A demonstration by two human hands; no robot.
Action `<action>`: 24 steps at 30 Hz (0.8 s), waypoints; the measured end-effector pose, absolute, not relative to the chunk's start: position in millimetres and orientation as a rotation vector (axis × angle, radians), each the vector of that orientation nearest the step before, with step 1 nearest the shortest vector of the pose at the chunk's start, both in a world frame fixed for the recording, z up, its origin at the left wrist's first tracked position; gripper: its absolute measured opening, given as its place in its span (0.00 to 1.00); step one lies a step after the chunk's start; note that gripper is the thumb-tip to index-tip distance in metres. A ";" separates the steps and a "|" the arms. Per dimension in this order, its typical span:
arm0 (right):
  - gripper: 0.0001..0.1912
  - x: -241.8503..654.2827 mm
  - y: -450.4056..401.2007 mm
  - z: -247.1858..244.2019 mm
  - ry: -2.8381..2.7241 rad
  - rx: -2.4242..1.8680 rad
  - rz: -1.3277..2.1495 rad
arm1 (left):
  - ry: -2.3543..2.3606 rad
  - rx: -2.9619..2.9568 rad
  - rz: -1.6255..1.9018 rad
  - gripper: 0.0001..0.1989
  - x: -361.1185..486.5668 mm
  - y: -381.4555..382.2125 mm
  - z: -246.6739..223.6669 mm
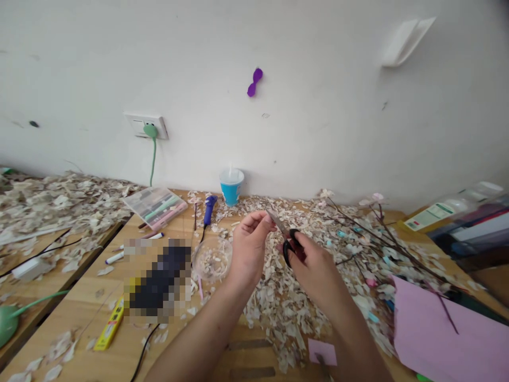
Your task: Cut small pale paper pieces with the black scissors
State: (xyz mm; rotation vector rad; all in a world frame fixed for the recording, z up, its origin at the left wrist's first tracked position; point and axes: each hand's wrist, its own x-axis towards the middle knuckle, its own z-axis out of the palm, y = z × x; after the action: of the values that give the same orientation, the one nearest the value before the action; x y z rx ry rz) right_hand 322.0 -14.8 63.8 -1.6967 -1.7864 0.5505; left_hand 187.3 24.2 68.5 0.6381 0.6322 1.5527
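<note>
You are holding a pair of scissors (289,241) in your right hand (314,265), fingers closed through the black handles, with the blades pointing up and to the left. Your left hand (248,249) is raised just beside them, its thumb and fingertips pinched together right at the blade tips; whatever small piece they are gripping is too small to make out. Both hands are hovering above the wooden bench (79,313), over a thick scatter of pale paper scraps (278,307).

Just left of your left hand, one clear round dish (212,258) is sitting on the bench with scraps inside it. Behind it, one blue-handled tool (209,208) is lying with its cord trailing toward you. One blue cup (231,185) is standing against the wall, behind your hands. One clear pen case (155,206) is lying to the far left of the cup, with two loose pens (133,246) near it. One yellow box (110,329) is lying near the front left.

To your right, a bundle of thin dark branches (377,239) is spreading across the scraps. One large pink paper sheet (445,334) is lying at the front right, and one small pink paper square (322,352) is sitting below your right wrist.
</note>
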 end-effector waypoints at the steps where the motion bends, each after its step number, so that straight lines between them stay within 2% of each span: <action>1: 0.14 322.1 -15.0 64.4 -1.792 -1.700 0.548 | 0.631 0.648 1.550 0.11 186.9 24.1 68.9; 24: 0.13 325.8 -12.4 62.7 -1.768 -1.646 0.579 | 0.745 1.039 1.437 0.06 161.0 34.2 69.6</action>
State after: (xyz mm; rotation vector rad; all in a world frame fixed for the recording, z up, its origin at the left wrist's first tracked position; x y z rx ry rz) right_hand 325.8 -12.4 62.7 -1.6464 -1.7681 0.5795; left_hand 161.0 34.2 69.6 1.0392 0.7449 1.4366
